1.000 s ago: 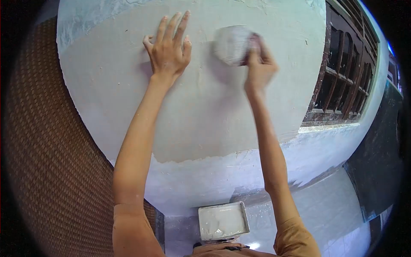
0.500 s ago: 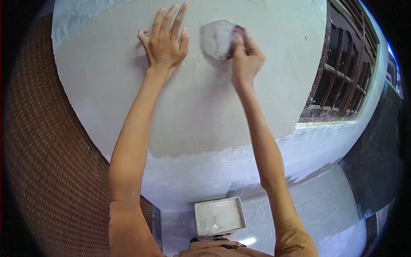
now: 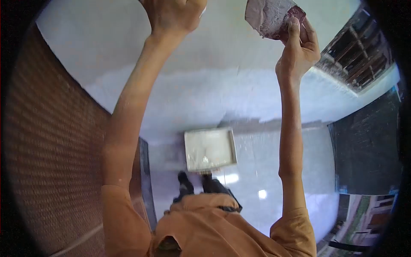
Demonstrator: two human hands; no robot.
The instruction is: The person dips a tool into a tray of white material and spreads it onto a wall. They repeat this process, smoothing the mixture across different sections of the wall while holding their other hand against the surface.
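My right hand [image 3: 299,53] grips a thin reddish-brown scraper [image 3: 274,19] between thumb and fingers, with thick pale paste across its face. The scraper is in front of the pale coated wall [image 3: 231,47]; whether it touches the wall is unclear. At the top edge, my left hand [image 3: 173,15] is partly cut off, near the wall and left of the scraper. Its fingers are mostly out of view. Below, a rectangular tray [image 3: 234,147] holds white paste.
A woven brown panel [image 3: 55,128] runs along the left. At right are a barred window [image 3: 359,49] and a dark panel [image 3: 368,145]. My feet are on the shiny tiled floor [image 3: 265,162] below the tray.
The view has tilted down, showing more floor and my feet. My right hand has moved right with the scraper, whose paste-covered face now shows. My left hand's spread fingers have left the view.
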